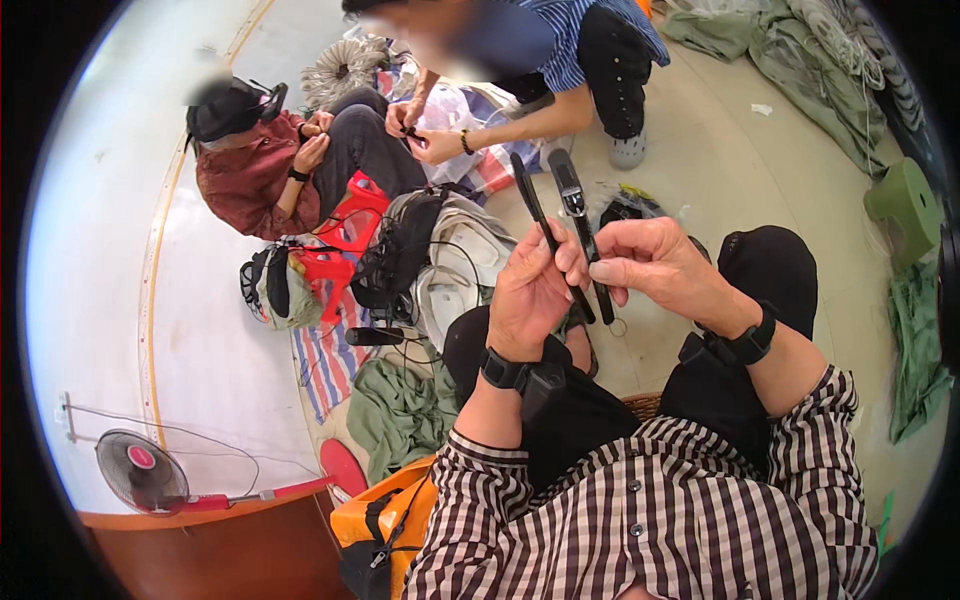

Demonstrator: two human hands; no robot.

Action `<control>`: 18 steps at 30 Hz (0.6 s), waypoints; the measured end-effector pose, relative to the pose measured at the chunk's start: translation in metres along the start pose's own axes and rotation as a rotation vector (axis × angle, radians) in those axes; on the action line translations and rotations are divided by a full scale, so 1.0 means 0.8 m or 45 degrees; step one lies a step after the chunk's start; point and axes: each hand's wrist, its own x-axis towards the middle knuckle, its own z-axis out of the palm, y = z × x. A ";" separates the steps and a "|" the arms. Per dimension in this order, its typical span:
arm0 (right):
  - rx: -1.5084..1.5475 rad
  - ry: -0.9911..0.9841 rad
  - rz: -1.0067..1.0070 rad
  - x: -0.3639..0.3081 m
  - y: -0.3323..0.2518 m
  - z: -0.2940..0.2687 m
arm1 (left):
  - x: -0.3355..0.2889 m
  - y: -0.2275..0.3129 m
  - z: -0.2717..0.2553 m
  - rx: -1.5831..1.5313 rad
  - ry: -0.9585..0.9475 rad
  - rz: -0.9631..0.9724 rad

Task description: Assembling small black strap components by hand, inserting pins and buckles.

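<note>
In front of my knees, my left hand (528, 295) is closed around a thin black strap (530, 195) that points up and away. Beside it stands a second black strap (566, 172) with a silver buckle, its lower part running down between my two hands. My right hand (665, 265) is closed, thumb and fingers pinching this buckled strap near its middle. Whether the two straps are joined behind my fingers, I cannot tell. Both wrists wear black bands.
Across from me, a person in a dark red shirt (245, 185) sits, and another in blue stripes (575, 40) handles something small and black. Cables and bags (400, 240) lie between us. An orange bag (385, 515) and a fan (143, 470) stand left, a green stool (903, 210) right.
</note>
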 end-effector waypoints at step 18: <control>0.038 0.062 0.152 0.018 0.032 0.005 | -0.001 -0.005 -0.032 0.087 0.098 0.038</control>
